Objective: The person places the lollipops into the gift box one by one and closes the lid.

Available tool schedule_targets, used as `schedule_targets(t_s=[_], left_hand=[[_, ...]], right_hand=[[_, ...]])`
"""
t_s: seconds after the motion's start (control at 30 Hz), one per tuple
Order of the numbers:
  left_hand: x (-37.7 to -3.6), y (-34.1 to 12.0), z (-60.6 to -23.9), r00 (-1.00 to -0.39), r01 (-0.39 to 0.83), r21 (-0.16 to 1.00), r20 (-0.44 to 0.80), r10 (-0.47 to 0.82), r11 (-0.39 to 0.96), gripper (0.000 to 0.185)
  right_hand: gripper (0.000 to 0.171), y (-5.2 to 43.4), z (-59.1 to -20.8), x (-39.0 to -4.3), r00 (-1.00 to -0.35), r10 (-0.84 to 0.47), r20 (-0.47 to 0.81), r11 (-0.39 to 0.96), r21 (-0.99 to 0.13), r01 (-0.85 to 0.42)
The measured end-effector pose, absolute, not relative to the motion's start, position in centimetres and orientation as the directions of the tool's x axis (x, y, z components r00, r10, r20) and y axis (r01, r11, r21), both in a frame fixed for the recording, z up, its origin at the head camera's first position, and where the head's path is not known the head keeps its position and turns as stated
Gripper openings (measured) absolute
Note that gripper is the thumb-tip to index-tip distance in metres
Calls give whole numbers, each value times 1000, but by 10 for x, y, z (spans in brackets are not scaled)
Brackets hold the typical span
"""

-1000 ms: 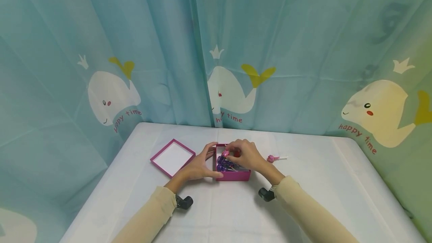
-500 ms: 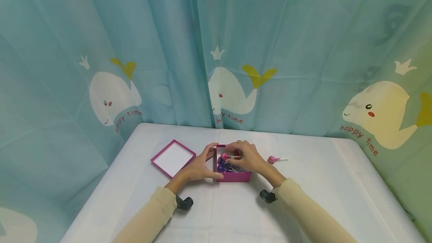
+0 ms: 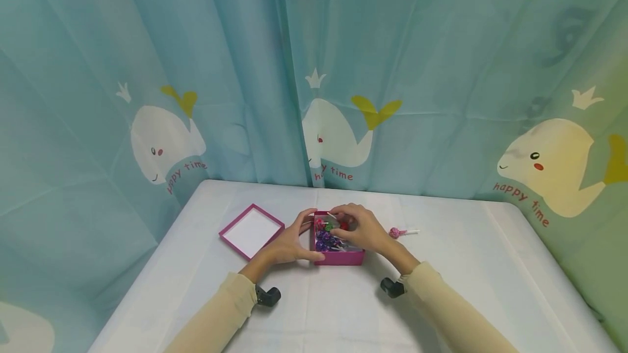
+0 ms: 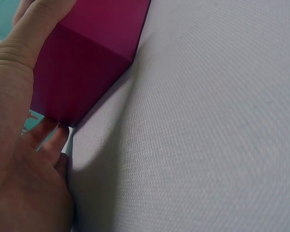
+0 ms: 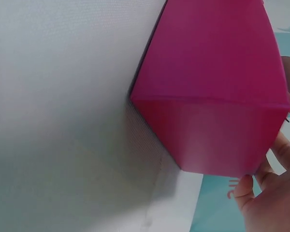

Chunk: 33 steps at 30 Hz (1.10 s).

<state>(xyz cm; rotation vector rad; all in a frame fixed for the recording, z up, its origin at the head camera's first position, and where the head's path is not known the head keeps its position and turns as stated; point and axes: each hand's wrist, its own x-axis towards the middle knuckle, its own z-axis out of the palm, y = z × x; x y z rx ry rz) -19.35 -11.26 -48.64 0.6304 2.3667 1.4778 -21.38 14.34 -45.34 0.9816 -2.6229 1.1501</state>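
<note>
An open magenta box [image 3: 339, 258] holds several lollipops in purple wrappers [image 3: 325, 241], with a pink lollipop [image 3: 320, 224] and a red one [image 3: 345, 226] further back. My left hand [image 3: 290, 244] grips the box's left side, thumb along the front and fingers round the back. In the left wrist view, the thumb lies over the box [image 4: 82, 72]. My right hand [image 3: 360, 227] reaches into the box, thumb and index finger pinching at a green lollipop [image 3: 328, 227]. A white stick [image 3: 332, 215] shows at the index fingertip. In the right wrist view, the box [image 5: 212, 130] hides part of that hand [image 5: 275, 203].
Left of the box lies its square lid [image 3: 252, 232], white inside turned up. One pink lollipop [image 3: 394, 232] lies on the white-covered table [image 3: 456, 277] to the right. A blue-green curtain [image 3: 422, 59] with whale prints hangs behind the table.
My right hand has let go of the pink lollipop, which now lies at the box's back left. A green lollipop now shows at its fingertips. The left hand keeps its grip on the box.
</note>
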Motion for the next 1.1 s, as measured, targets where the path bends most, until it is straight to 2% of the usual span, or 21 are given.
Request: schedule_targets(t_s=[0.17, 0.43, 0.77, 1.1], left_hand=[[-192, -112, -485, -874, 198, 900, -17, 486, 388, 113], [-192, -112, -487, -876, 188, 905, -22, 482, 382, 114], [-193, -112, -488, -875, 198, 901, -16, 483, 387, 114], [-194, -111, -486, -875, 194, 902, -18, 483, 386, 115]], right_hand=[[39, 147, -446, -211, -793, -501, 345, 502, -631, -592], [34, 175, -445, -210, -799, -420, 430, 529, -600, -601], [36, 235, -448, -210, -869, -326, 372, 633, -597, -493], [38, 267, -461, -208, -887, -319, 334, 675, -577, -460]])
